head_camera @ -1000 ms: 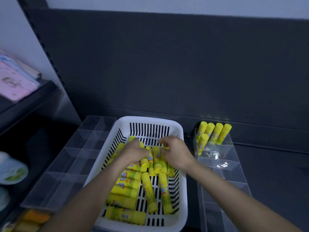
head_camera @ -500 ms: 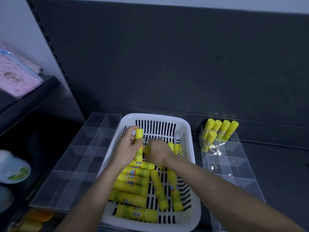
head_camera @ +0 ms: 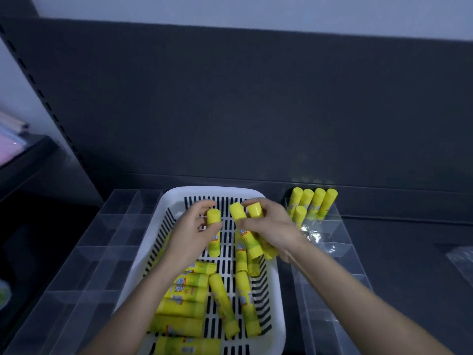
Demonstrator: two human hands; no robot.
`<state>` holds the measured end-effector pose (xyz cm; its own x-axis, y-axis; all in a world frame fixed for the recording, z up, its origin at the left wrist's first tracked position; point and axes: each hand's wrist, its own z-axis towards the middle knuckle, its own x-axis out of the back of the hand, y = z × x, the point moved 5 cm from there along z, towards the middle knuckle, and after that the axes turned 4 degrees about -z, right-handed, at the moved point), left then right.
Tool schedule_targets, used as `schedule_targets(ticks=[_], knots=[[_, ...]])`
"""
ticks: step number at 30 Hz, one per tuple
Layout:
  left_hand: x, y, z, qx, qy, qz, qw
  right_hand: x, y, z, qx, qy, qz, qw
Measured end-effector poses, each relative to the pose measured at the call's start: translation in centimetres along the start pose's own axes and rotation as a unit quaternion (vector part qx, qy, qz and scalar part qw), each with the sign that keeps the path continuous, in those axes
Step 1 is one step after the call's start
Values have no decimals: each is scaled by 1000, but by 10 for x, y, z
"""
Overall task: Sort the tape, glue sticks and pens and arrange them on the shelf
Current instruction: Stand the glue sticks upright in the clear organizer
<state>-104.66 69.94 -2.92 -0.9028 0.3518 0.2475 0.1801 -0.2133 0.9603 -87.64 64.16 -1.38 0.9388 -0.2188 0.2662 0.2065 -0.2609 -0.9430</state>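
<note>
While pulling glue sticks (head_camera: pixel 186 298) out of the white basket (head_camera: pixel 215 191), sitting at the gather step, not yet placing. Gripping one upright stick (head_camera: pixel 214 230) in the left hand (head_camera: pixel 190 237), thumb across the body. Clamping a bundle of sticks (head_camera: pixel 247 226) in the right hand (head_camera: pixel 275 226), two caps poking up; can't count the rest. Holding both hands close but not touching, centre frame, over the basket's far end.

Next, probably: carry both loads to the clear tray (head_camera: pixel 332 234) at right of frame and stand them cap-up beside the five sticks (head_camera: pixel 317 203) already parked in its back compartment. Calls for a firm squeeze on the bundle: smooth cylinders, likely to slide or roll.

Looks-wise: bright yellow, printed labels, many more lying loose in the basket's lower half, centre-bottom of frame. Clear divider tray (head_camera: pixel 84 265) at left of frame. No tape or pens in view.
</note>
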Motion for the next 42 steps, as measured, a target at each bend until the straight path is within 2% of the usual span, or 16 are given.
schedule_targets(ticks=[3,6,12,16,20,25,33,39,42], knots=[[-23,29,10,-47,-52,8,998,29,-6,-12,13,36,42,998],[-45,53,17,-73,-79,-8,994,62,-10,-20,26,79,14,996],[-97,76,31,-60,-121,-18,991,130,2,-27,17,167,-27,985],[-136,92,41,-89,-162,29,982,164,17,-27,19,213,-41,976],[-165,99,56,-139,-178,126,966,182,29,-22,32,241,-61,968],[-193,89,67,-162,-219,248,929,192,38,-13,37,242,-143,959],[-206,66,66,-162,-231,326,902,200,38,-3,73,220,-205,951],[-213,59,64,-165,-234,381,879,182,55,9,59,126,-317,938],[-214,55,63,-164,-232,385,878,177,62,12,60,111,-320,939]])
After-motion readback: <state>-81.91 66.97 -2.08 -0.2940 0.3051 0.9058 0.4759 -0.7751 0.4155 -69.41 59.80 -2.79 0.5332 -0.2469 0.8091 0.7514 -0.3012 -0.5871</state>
